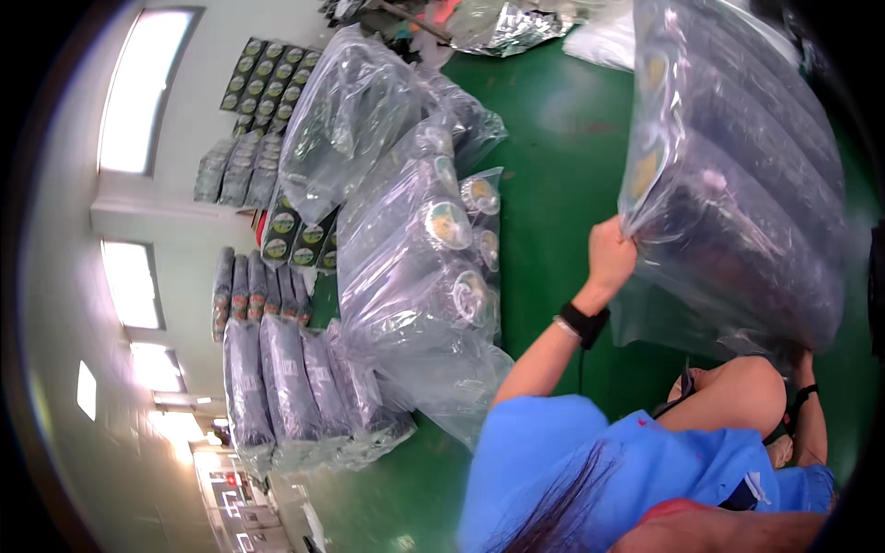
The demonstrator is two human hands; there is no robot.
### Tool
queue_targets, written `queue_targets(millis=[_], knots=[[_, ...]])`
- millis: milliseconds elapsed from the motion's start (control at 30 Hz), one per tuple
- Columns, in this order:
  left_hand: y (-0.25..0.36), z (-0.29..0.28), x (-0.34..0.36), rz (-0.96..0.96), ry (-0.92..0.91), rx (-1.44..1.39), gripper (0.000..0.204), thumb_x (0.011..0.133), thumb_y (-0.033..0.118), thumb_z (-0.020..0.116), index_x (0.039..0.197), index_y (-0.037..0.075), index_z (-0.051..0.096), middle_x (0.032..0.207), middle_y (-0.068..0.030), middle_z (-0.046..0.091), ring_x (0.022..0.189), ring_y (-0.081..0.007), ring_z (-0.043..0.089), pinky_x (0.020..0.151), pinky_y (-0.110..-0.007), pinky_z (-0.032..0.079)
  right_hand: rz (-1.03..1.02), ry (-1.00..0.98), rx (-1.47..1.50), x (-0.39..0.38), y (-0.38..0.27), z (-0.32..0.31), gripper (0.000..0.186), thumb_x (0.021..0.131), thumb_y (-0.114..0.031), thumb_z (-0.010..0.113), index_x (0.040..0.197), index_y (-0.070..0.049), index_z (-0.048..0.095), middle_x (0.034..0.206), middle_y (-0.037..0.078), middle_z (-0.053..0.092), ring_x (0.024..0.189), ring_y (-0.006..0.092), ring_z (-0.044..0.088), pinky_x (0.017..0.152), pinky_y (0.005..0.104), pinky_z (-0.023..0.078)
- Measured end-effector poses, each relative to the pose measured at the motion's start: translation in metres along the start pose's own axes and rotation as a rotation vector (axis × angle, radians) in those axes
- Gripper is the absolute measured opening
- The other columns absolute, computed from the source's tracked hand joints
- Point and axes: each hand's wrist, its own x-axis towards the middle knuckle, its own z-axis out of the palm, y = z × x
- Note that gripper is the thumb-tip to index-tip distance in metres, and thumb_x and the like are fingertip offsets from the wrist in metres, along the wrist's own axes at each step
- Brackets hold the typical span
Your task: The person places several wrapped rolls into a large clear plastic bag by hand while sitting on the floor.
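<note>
A large clear plastic bag [737, 184] holding several long dark rolls with round labels on their ends stands tilted at the right. My left hand [611, 247], with a black band on the wrist, is closed on the bag's left edge, where the plastic is bunched. My right hand [798, 361] is at the bag's bottom right corner; its fingers are hidden by the plastic and dimness, so their grip is unclear. My bent leg [737, 392] lies just below the bag.
Bagged rolls [396, 258] with loose plastic lie at centre. Wrapped rolls [295, 378] stand at left, with dark labelled packs [263, 74] farther back. Crumpled silver material [502, 23] lies at the top. The green floor [553, 120] shows between the bags.
</note>
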Motion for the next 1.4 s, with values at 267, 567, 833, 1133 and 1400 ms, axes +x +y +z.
queue_targets(millis=[267,567,833,1133,1400], knots=[[0.146,-0.259,-0.096,0.173,0.535,0.703,0.022,0.097,0.013,0.054,0.101,-0.004,0.067,0.074,-0.0050,0.063,0.063,-0.0139,0.056,0.054,-0.026,0.040,-0.070,-0.631,-0.642,-0.128,-0.022,0.436,0.040,0.080,-0.005,0.053,0.119,-0.006,0.060,0.088,0.001,0.058,0.070,0.0101,0.049,0.063,0.0261,0.040],[0.026,-0.525,-0.313,-0.945,1.211,1.571,0.042,0.097,0.016,0.056,0.131,-0.007,0.050,0.131,-0.0244,0.055,0.120,-0.0342,0.054,0.102,-0.047,0.040,-0.689,-1.540,-0.822,-0.307,-0.085,0.734,0.012,0.089,-0.008,0.059,0.098,-0.001,0.057,0.067,0.009,0.059,0.061,0.0202,0.058,0.058,0.0349,0.045],[-0.079,-0.420,-0.254,-0.592,0.684,0.970,0.070,0.101,0.049,0.044,0.153,0.005,0.026,0.159,-0.0246,0.019,0.143,-0.0508,0.015,0.118,-0.054,0.015,-0.676,-1.903,-1.172,-0.339,-0.122,0.714,0.027,0.094,-0.022,0.062,0.114,-0.005,0.061,0.091,0.014,0.069,0.082,0.0289,0.067,0.073,0.0401,0.052],[-0.039,-0.375,-0.174,-0.272,1.094,0.908,0.063,0.106,0.037,0.037,0.151,-0.003,0.020,0.156,-0.0251,0.024,0.146,-0.0382,0.021,0.119,-0.047,0.019,-0.311,-0.525,-1.161,-0.053,-0.243,0.369,0.017,0.087,-0.008,0.061,0.101,0.001,0.061,0.087,0.009,0.064,0.076,0.0196,0.066,0.068,0.0323,0.053],[0.039,-0.143,-0.025,0.347,0.241,0.516,0.056,0.095,-0.009,0.029,0.149,0.001,0.018,0.144,-0.0242,0.043,0.099,-0.0297,0.069,0.072,-0.033,0.059,-0.031,-0.001,-2.154,-0.143,-0.223,0.029,0.031,0.088,-0.027,0.062,0.105,-0.001,0.066,0.103,0.022,0.068,0.096,0.0384,0.065,0.084,0.0466,0.052]])
